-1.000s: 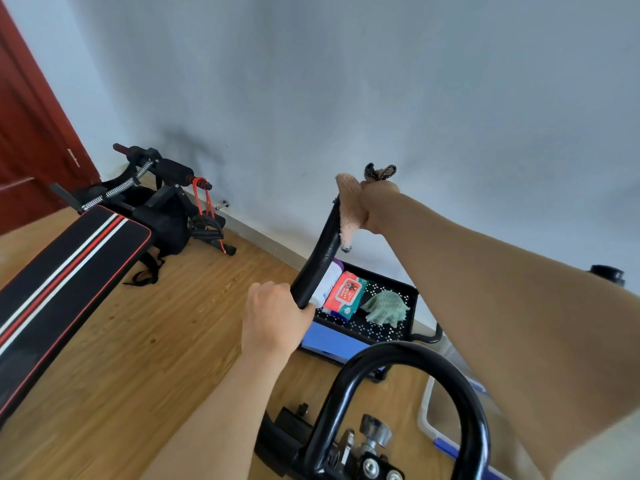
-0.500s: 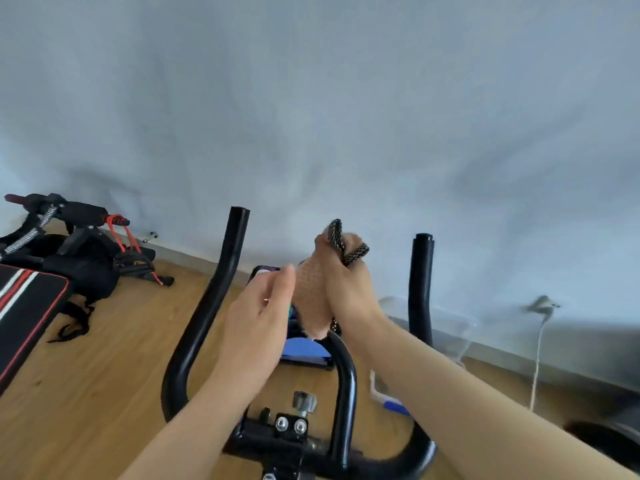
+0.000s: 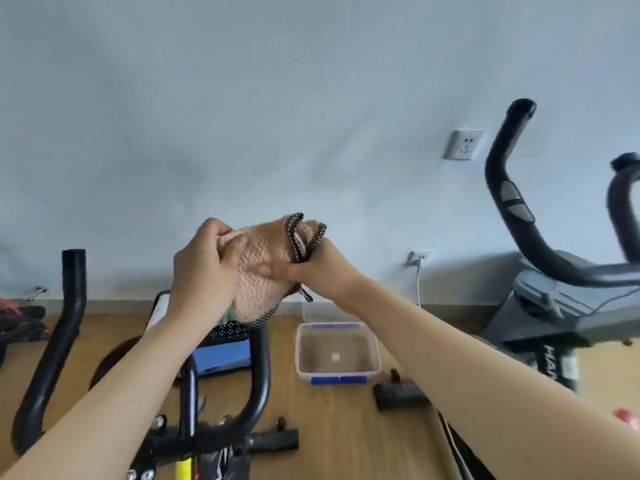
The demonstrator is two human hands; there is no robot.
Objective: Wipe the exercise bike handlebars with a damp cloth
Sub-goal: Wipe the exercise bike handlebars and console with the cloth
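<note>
The left hand [image 3: 203, 271] and the right hand [image 3: 323, 271] are both gripping the pink cloth [image 3: 263, 271] with curled fingers, holding it up over the black handlebars [image 3: 262, 372].

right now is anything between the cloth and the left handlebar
Nothing visible. The left hand and right hand hold the cloth above the centre loop; the left handlebar stands apart to its left, only open air between.

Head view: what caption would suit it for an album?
The left hand and right hand grip a pink cloth near black handlebars, a tub on the floor.
</note>
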